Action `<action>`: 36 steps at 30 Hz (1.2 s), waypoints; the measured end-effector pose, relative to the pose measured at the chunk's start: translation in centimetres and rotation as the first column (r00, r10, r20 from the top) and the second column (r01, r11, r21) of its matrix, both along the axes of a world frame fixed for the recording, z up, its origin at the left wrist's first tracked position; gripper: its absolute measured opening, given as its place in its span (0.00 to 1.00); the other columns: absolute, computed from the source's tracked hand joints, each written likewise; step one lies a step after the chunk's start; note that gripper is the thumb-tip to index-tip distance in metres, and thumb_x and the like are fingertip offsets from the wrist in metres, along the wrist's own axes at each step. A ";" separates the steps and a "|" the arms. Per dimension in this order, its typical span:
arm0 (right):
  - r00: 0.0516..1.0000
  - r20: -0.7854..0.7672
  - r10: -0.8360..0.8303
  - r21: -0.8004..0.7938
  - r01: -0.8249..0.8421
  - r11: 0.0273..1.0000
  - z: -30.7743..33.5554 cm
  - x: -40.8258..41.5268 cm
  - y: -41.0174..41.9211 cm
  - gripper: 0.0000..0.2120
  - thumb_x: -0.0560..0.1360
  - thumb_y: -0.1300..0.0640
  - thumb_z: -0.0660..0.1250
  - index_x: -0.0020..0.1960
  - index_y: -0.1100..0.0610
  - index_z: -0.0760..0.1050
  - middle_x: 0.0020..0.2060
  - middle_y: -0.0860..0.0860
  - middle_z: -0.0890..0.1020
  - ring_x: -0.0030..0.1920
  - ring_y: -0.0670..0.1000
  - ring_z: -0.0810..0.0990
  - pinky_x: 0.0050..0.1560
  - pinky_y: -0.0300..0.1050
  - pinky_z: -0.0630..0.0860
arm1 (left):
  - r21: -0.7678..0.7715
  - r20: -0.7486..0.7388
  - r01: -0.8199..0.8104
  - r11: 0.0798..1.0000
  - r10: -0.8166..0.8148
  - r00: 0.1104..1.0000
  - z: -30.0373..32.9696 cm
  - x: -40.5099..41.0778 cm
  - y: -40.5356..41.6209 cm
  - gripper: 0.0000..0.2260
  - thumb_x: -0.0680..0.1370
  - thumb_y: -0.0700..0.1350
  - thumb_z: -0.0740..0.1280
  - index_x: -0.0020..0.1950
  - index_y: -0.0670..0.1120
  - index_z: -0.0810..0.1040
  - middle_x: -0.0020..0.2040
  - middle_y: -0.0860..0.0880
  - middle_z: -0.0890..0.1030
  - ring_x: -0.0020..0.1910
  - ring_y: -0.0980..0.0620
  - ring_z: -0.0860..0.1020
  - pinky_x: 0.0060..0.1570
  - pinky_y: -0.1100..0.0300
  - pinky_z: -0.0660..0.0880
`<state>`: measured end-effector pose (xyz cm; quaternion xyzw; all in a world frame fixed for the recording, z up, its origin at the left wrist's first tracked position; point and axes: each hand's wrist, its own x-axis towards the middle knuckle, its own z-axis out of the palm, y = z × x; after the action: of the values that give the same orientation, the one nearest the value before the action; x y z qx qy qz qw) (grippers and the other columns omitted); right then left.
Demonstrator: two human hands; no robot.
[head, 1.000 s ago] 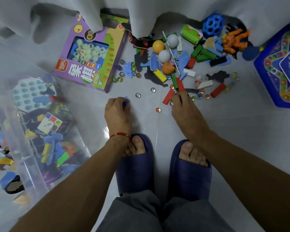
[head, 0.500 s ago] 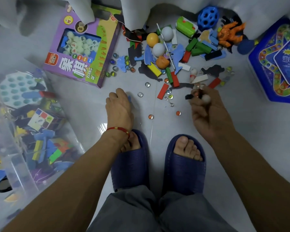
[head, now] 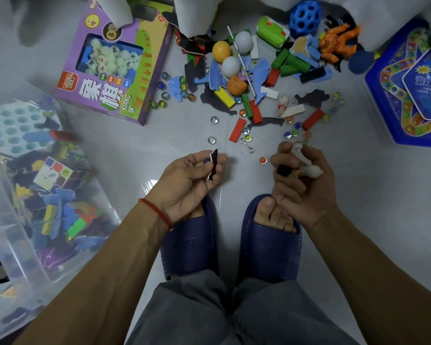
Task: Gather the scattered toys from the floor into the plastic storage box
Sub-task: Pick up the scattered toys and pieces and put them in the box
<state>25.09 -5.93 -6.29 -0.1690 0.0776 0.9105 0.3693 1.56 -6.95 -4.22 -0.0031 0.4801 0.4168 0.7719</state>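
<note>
The plastic storage box [head: 23, 245] sits at far left, part-filled with toys. The left hand [head: 187, 180] pinches a black flat piece [head: 213, 164]. The right hand [head: 301, 185] grips several small toys [head: 311, 170]. Scattered toys [head: 246, 95] lie beyond both hands.

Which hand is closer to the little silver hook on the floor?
Left, though only just. The left hand sits below-left of the silver hook; the right hand is below-right of it, a bit farther away.
</note>
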 end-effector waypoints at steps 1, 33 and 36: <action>1.000 0.017 0.005 0.011 -0.005 1.000 0.0 0.2 0.0 0.10 0.79 0.48 0.59 0.54 0.54 0.69 0.37 0.48 0.75 0.23 0.45 0.61 0.22 0.39 0.56 | -0.011 -0.009 -0.002 1.000 0.002 1.000 0.2 0.1 0.1 0.14 0.77 0.27 0.54 0.58 0.35 0.73 0.45 0.39 0.78 0.37 0.49 0.75 0.36 0.60 0.75; 0.851 0.515 0.098 0.006 -0.118 0.993 3.8 -2.6 -1.3 0.05 0.78 0.52 0.63 0.44 0.52 0.71 0.37 0.48 0.71 0.21 0.43 0.62 0.17 0.36 0.53 | -0.091 -0.871 0.396 0.914 -0.266 0.414 4.4 1.2 -2.0 0.11 0.77 0.44 0.57 0.35 0.45 0.69 0.31 0.47 0.70 0.28 0.50 0.65 0.28 0.60 0.60; 0.827 0.540 0.153 0.065 -0.223 0.973 7.9 -6.8 -0.9 0.06 0.79 0.52 0.61 0.45 0.53 0.70 0.36 0.49 0.71 0.20 0.43 0.61 0.17 0.36 0.52 | -0.138 -0.411 0.007 0.990 -0.064 0.910 10.5 0.4 -2.6 0.12 0.76 0.48 0.57 0.34 0.48 0.71 0.30 0.49 0.68 0.26 0.51 0.62 0.28 0.61 0.58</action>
<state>18.34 -6.81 1.58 -0.3976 -0.1020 0.8630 0.2945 1.91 -9.54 6.27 0.0425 0.6594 0.3608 0.6582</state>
